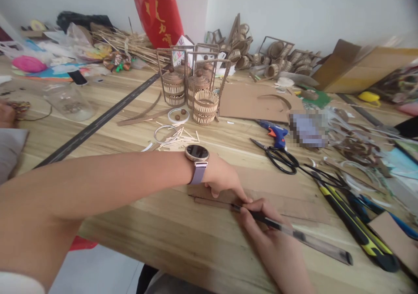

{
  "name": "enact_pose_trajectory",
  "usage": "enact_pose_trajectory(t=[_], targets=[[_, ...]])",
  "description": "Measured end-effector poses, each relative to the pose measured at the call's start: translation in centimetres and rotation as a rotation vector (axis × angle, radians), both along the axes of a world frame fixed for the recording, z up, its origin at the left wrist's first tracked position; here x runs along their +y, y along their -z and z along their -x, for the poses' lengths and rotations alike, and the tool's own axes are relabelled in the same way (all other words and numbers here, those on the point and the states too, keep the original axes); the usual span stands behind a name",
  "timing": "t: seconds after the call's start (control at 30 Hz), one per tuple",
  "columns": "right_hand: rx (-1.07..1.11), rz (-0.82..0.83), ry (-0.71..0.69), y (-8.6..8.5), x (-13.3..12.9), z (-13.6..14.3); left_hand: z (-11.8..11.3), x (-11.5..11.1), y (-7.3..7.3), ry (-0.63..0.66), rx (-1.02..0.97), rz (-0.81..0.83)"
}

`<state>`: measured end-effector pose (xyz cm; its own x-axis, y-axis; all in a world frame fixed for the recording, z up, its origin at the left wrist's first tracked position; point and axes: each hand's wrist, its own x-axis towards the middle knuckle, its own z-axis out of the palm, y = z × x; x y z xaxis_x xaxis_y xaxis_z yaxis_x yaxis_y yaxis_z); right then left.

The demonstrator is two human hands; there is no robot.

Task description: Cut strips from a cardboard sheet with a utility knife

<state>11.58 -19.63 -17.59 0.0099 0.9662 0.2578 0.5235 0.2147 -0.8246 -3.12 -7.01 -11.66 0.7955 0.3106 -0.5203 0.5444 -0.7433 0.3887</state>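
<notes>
Two bare hands are working close together at the near side of the wood-grained counter [156, 246], over a flat, matte brown cardboard piece [271, 183]. The right hand [277, 246] is pinching a slim pen-like tool [321, 245], its grip closing around the dark front part while the clear, smooth barrel is slanting away to the near right. The left hand [225, 178] is pressing a fingertip down beside the tool's tip; whether its grip is pinching anything, I cannot tell. A round-faced watch [197, 153] is sitting on the left wrist, and the forearm is crossing the near counter, hiding what is lying beneath. Beyond it, loose pale sticks [183, 142] are scattering beside smooth white rings [155, 133]. Farther off, a ribbed, round basket [205, 106] is standing before lidded baskets [174, 89] with tall, square-cornered handles. To the right of the hands, black-looped scissors [268, 151] are lying beside a blue glue gun [277, 133], and a long yellow-and-black cutter [354, 222] is crowding the near right. A glossy red bag [160, 15] is standing at the far side, and a clear jar [70, 104] is resting at left.
</notes>
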Motion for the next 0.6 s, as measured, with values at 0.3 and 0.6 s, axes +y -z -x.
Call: enact_pose_trajectory(t=[0.3,0.6], targets=[[-0.259,0.084,0.154,0.1,-0.8,-6.1,-0.2,-0.3,-0.8,0.136,0.13,-0.083],[-0.398,0.189,0.559,-1.6,-1.8,-13.5,-0.1,-0.2,0.0,0.03,0.076,-0.037]])
